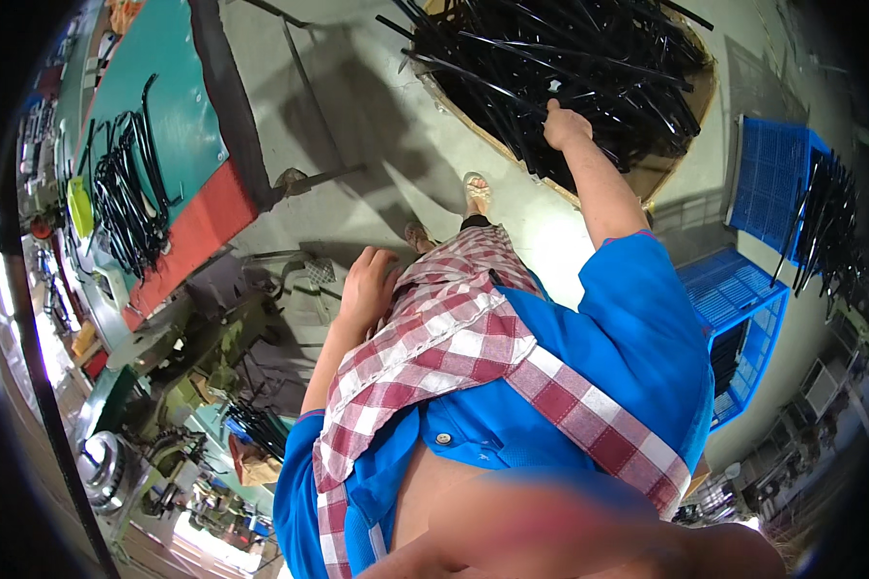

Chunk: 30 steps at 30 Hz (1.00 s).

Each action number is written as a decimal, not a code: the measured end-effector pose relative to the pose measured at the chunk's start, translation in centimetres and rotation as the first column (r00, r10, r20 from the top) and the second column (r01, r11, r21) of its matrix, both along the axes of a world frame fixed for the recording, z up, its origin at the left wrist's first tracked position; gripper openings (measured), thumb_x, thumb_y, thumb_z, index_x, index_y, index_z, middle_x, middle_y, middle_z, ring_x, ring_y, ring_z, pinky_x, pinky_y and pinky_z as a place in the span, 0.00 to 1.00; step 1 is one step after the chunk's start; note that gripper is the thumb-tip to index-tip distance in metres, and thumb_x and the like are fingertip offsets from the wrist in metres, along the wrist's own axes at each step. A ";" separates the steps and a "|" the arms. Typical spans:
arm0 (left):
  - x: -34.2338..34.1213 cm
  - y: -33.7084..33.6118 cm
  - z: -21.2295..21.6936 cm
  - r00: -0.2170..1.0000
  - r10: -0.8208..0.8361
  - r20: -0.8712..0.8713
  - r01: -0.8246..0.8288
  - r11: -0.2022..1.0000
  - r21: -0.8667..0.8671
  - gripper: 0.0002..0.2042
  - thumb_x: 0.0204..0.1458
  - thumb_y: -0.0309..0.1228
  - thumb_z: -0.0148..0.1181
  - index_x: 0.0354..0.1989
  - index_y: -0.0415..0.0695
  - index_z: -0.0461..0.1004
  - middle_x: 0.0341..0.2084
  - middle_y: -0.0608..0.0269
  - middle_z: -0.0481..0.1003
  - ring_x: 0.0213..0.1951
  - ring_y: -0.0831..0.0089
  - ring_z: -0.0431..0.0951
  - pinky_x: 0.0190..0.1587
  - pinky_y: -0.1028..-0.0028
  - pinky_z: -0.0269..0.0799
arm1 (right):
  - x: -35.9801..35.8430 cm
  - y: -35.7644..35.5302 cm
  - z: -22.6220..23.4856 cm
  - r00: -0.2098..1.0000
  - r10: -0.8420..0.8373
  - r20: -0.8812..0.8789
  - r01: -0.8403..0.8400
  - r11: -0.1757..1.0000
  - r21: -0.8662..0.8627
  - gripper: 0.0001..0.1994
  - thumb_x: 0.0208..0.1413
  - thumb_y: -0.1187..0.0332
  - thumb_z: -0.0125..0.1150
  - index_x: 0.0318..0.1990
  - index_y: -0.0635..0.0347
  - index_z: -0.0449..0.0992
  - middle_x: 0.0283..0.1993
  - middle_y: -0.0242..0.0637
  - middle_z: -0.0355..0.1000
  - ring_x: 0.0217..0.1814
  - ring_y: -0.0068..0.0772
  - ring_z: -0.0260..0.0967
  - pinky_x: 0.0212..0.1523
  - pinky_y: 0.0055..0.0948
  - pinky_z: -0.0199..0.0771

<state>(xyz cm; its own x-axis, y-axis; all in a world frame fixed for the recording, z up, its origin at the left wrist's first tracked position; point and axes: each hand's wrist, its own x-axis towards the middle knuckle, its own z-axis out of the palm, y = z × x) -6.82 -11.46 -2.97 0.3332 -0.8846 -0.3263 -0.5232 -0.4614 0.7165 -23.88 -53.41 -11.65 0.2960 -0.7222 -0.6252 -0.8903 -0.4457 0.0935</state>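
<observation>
My right hand [567, 125] reaches out over a large cardboard bin [684, 166] heaped with long black tubes [589, 63]. One of its digits points away along the tubes and the others curl under, closed; whatever they hold is hidden among the tubes. A small white bit [554, 86] shows just beyond that fingertip. Beside the red-and-white checked apron [434, 333], my left hand [365, 287] hangs loosely with its fingers partly spread and nothing in them.
On the left stands a green-topped table [169, 58] with a red edge, bearing a bundle of bent black tubes [130, 193]. Green machinery [179, 352] lies below it. Blue crates [768, 183] with more black tubes [830, 217] stand at right. A metal frame [319, 179] rests on the floor.
</observation>
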 end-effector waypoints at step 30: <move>-1.8 1.5 -2.3 0.907 0.418 0.044 -0.413 0.905 -0.101 0.12 0.56 0.36 0.55 0.42 0.42 0.74 0.40 0.50 0.72 0.44 0.50 0.73 0.47 0.59 0.70 | 14.3 -0.8 9.2 0.368 0.747 0.553 -0.342 0.662 -0.667 0.14 0.53 0.61 0.64 0.45 0.52 0.76 0.47 0.38 0.71 0.54 0.45 0.66 0.52 0.46 0.65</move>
<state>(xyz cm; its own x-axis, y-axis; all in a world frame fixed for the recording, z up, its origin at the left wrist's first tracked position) -8.66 -9.92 -5.27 0.6941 -0.6853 -0.2205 -0.3430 -0.5841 0.7356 -9.60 -54.23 -2.41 0.8965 -0.2923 0.3329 -0.2561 -0.9551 -0.1488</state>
